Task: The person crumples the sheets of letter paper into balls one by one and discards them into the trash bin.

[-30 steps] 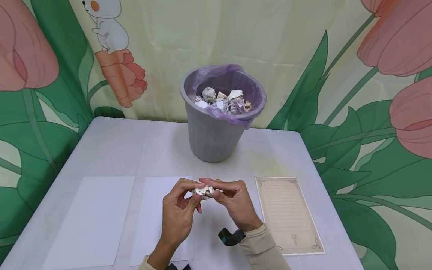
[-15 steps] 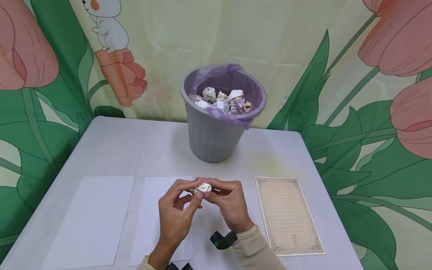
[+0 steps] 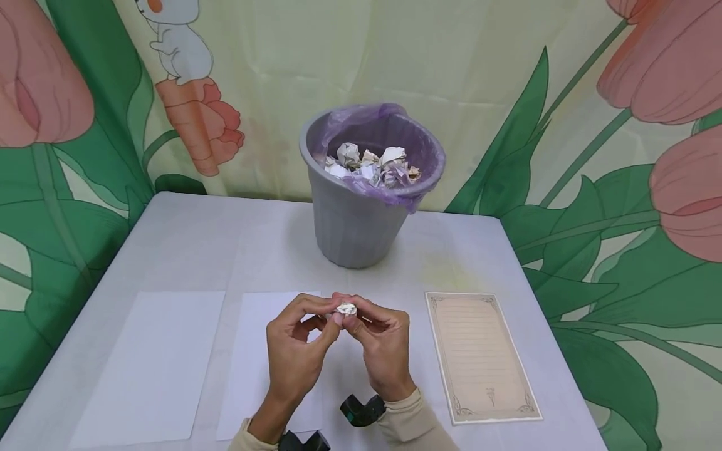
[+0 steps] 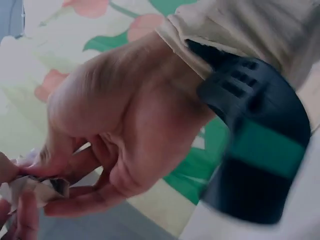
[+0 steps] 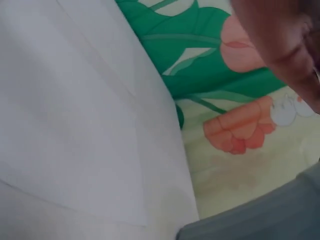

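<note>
Pinched the crumpled paper (image 3: 346, 309) between left hand (image 3: 294, 351) and right hand (image 3: 388, 351), with curled fingers and thumbs, above the table (image 3: 265, 250). Let less of it show than a moment earlier.

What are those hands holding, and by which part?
The left hand and right hand pinch a crumpled piece of paper by its opposite sides.

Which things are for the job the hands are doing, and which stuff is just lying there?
For the job:
crumpled paper, pinched by the left hand and right hand
probably the grey bin, since it holds paper balls

Just lying there, it seems:
left white sheet
middle white sheet
lined sheet
</note>
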{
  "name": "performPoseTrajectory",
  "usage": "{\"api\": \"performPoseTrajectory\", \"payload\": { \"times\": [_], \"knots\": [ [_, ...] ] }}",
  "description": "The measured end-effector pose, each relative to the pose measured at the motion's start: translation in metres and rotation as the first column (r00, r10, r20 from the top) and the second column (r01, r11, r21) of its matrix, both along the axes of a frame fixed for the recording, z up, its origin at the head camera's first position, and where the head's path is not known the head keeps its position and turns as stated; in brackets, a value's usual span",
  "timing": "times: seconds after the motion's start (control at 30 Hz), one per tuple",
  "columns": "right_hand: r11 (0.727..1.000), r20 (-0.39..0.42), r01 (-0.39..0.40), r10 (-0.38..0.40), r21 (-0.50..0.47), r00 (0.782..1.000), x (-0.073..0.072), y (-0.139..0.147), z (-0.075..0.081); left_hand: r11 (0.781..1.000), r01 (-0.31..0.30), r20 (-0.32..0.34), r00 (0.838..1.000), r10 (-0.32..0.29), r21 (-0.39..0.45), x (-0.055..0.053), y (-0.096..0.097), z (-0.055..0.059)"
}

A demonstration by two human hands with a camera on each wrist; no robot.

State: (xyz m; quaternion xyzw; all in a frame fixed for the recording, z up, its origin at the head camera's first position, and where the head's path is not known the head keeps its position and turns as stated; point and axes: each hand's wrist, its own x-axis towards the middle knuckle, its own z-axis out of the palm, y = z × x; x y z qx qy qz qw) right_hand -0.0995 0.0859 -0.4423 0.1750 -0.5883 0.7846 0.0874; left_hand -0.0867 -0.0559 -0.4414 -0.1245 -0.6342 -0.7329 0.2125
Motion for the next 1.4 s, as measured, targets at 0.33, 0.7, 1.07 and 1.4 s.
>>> {"api": "performPoseTrajectory", "payload": {
  "times": [0.33, 0.7, 1.07, 1.4],
  "knots": [
    [0.993, 0.232, -0.070, 0.048, 0.092, 0.971, -0.009, 0.024, 0.022, 0.907, 0.032, -0.072, 0.995, -0.069, -0.421, -0.007, -0.023, 0.017],
    [0.906, 0.135, -0.306, 0.277, 0.293, 0.951, -0.025, 0.049, 0.066, 0.941, 0.152, -0.048, 0.984, -0.174, -0.303, -0.032, -0.036, 0.049],
    [0.913, -0.075, -0.121, 0.162, 0.389, 0.984, -0.044, 0.064, 0.086, 0.907, 0.235, -0.048, 0.962, -0.268, -0.350, -0.054, -0.030, 0.080],
    [0.907, -0.281, 0.136, -0.021, 0.399, 0.960, -0.057, 0.059, 0.110, 0.886, 0.132, -0.186, 0.954, -0.235, -0.444, -0.076, -0.025, 0.109]
  ]
}}
